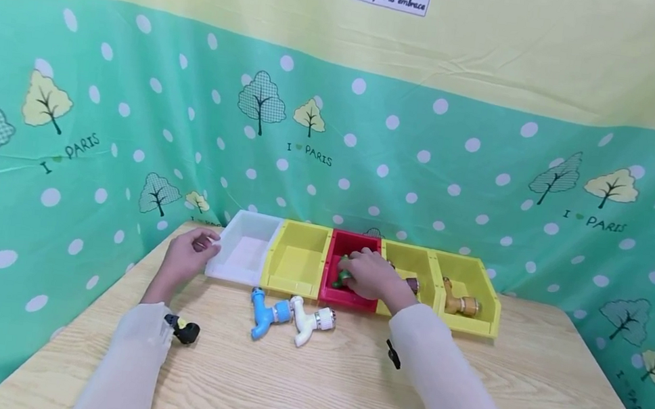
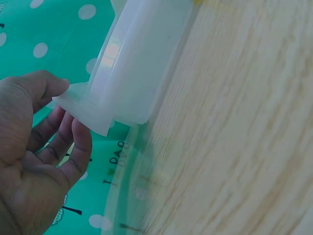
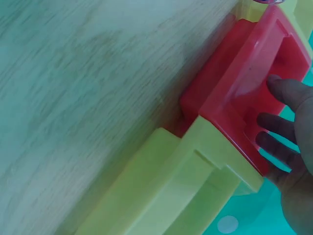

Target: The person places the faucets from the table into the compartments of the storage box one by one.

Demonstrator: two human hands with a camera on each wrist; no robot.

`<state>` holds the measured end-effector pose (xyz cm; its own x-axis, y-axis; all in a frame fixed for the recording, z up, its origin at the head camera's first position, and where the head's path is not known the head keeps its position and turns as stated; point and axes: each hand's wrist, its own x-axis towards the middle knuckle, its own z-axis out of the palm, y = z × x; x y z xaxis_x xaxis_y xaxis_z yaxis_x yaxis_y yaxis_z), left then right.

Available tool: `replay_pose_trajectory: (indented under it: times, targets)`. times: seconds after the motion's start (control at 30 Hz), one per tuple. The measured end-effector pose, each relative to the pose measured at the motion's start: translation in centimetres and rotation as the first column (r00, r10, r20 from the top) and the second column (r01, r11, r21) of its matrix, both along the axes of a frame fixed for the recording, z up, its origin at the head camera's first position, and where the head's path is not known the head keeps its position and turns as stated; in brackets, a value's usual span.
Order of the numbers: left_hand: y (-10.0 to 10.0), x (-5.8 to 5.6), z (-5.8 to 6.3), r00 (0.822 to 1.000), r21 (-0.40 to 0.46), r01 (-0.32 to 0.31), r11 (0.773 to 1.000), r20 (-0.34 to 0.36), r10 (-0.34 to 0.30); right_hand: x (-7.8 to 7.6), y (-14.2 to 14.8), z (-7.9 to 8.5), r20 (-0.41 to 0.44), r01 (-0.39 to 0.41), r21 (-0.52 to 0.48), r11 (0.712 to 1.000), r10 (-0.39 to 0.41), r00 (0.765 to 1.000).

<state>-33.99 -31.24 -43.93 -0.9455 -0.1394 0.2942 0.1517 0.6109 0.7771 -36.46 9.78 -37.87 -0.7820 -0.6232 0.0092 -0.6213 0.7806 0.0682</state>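
My left hand (image 1: 187,257) is at the outer side of the white bin (image 1: 242,257). In the left wrist view, thumb and fingers pinch a corner of its rim. My right hand (image 1: 373,275) reaches into the red bin (image 1: 347,297), beside a green faucet (image 1: 341,278) that it partly covers. In the right wrist view the fingers (image 3: 276,125) are spread apart over the red bin, and no faucet shows between them. A blue faucet (image 1: 266,313) and a white faucet (image 1: 308,321) lie on the table before the bins.
The bins stand in a row along the back of the wooden table (image 1: 292,391). A yellow bin (image 1: 295,265) sits between the white and red ones. Right of the red bin, one yellow bin holds a brown-handled faucet (image 1: 412,284), another an orange-yellow faucet (image 1: 461,304). A curtain hangs behind.
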Motion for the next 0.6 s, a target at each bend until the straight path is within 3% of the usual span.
replay_pose_trajectory:
  times: [0.33, 0.6]
  targets:
    - [0.1, 0.0, 0.0, 1.000, -0.006, 0.003, 1.000, -0.019, -0.003, 1.4, 1.9, 1.1, -0.075, -0.121, -0.067, 0.990, 0.115, 0.990]
    - [0.1, -0.1, -0.2, 0.999, -0.014, -0.002, 1.000, -0.045, 0.002, 2.9, 5.1, 2.0, -0.129, -0.125, -0.143, 0.982, 0.107, 0.986]
